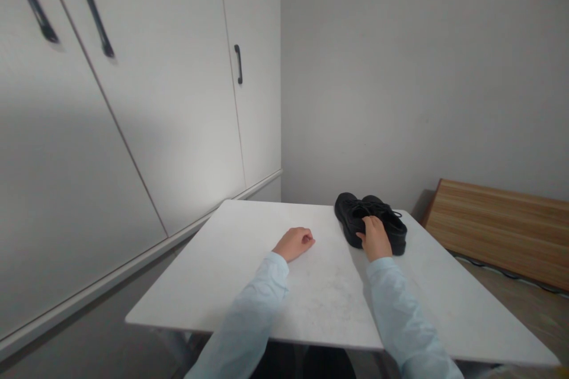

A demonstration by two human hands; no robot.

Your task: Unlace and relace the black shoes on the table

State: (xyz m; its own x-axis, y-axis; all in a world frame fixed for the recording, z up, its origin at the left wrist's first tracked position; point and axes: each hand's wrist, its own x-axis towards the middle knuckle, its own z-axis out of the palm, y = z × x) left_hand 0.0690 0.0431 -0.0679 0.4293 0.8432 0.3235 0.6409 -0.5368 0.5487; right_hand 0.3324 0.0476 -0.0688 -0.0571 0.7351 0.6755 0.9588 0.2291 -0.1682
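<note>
A pair of black lace-up shoes (348, 218) stands side by side at the far right of the white table (213, 284), toes toward the wall. My right hand (376, 238) is at their heel end, with thumb and fingers closed on the left shoe's heel; part of the grip is hidden by the hand itself. To the left, my left hand (294, 243) rests over the tabletop in a loose fist, apart from the shoes. Nothing shows in its curled fingers.
White cabinet doors (178, 100) with dark handles line the left side. A grey wall (422, 71) rises behind the table. On the right, a wood-grain board (498, 225) leans near the wall, with a dark cable (511, 275) below it.
</note>
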